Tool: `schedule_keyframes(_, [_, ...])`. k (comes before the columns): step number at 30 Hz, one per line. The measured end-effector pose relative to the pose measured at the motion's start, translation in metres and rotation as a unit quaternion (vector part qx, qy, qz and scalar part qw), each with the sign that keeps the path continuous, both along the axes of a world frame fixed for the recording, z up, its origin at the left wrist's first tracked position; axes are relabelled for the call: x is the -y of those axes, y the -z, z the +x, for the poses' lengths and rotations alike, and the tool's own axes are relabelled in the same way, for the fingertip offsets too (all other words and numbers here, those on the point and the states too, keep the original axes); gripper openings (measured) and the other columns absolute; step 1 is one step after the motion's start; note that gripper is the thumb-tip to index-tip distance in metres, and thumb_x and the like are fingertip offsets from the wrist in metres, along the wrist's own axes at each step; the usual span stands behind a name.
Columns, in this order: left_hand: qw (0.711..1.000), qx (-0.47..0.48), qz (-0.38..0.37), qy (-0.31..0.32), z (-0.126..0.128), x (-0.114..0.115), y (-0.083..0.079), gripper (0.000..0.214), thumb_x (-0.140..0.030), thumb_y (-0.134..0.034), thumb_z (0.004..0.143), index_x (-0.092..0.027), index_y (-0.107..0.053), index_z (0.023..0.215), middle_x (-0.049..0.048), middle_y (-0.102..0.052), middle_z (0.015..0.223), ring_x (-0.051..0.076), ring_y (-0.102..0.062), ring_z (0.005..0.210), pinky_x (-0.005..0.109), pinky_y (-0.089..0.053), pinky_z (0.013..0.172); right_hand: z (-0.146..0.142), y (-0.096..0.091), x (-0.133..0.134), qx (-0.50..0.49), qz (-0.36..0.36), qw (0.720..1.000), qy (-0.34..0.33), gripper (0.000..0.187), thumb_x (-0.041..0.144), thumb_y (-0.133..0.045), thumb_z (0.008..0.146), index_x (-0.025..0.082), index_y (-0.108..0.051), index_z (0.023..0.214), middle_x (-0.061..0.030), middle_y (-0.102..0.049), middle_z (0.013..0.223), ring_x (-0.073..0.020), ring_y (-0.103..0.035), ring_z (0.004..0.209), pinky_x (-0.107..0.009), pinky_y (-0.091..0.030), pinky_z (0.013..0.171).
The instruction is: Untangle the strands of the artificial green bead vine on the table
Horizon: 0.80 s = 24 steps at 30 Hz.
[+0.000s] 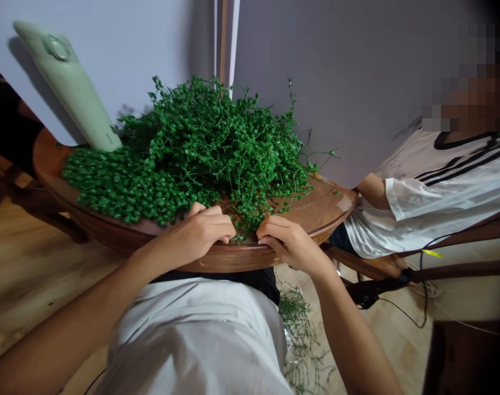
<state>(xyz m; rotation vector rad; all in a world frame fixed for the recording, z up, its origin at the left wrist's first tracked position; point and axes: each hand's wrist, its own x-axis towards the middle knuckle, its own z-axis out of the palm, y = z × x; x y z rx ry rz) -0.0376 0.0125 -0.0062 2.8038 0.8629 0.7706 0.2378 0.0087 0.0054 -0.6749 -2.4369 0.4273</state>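
Note:
A big heap of small green peppercorn-like berries on thin stems (225, 137) covers the back of the round wooden table (328, 203). To its left spreads a lower pile of loose green berries (126, 184). My left hand (209, 227) is at the table's front edge with its fingers curled closed. Opposite it, my right hand (285, 236) is also closed, thumb against fingers. A small green sprig (240, 233) lies between the two hands, close to the fingertips. Whatever the fingers hold is hidden.
A pale green bottle (77, 93) stands at the back left beside the berries. At the right sits another person in a white shirt (447, 186). Green stems (301, 334) lie on the floor below the table. A black power strip (381, 288) with cables is at the right.

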Motion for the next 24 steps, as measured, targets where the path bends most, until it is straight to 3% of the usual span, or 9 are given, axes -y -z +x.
schedule_keyframes(6, [0.999, 0.008, 0.014, -0.035, 0.009, 0.004, 0.0, 0.022, -0.017, -0.05, 0.104, -0.022, -0.065, 0.09, -0.0023, -0.07, 0.09, 0.015, -0.057, 0.091, 0.036, -0.026, 0.083, -0.008, 0.004, 0.005, -0.05, -0.004, 0.999, 0.007, 0.014, 0.019, -0.052, 0.104, 0.018, -0.062, 0.094, -0.0058, -0.065, 0.093, -0.0161, -0.06, 0.088, -0.029, -0.049, 0.079])
schedule_keyframes(13, [0.998, 0.014, 0.023, -0.049, 0.018, 0.008, -0.008, 0.015, -0.016, -0.056, 0.102, -0.022, -0.066, 0.092, -0.0056, -0.07, 0.092, 0.014, -0.057, 0.088, 0.033, -0.026, 0.083, -0.02, 0.008, 0.007, -0.077, 0.007, 0.994, 0.072, 0.013, 0.021, -0.055, 0.104, 0.02, -0.066, 0.098, -0.0049, -0.066, 0.095, -0.0153, -0.063, 0.087, -0.028, -0.05, 0.08])
schedule_keyframes(24, [0.999, 0.024, 0.009, -0.04, 0.017, 0.008, -0.006, 0.012, -0.017, -0.061, 0.1, -0.022, -0.066, 0.09, -0.0057, -0.068, 0.088, 0.015, -0.055, 0.089, 0.032, -0.026, 0.083, -0.012, 0.002, 0.005, -0.023, 0.01, 0.997, 0.069, 0.016, 0.018, -0.051, 0.105, 0.018, -0.066, 0.099, -0.0071, -0.06, 0.098, -0.0154, -0.06, 0.087, -0.028, -0.049, 0.081])
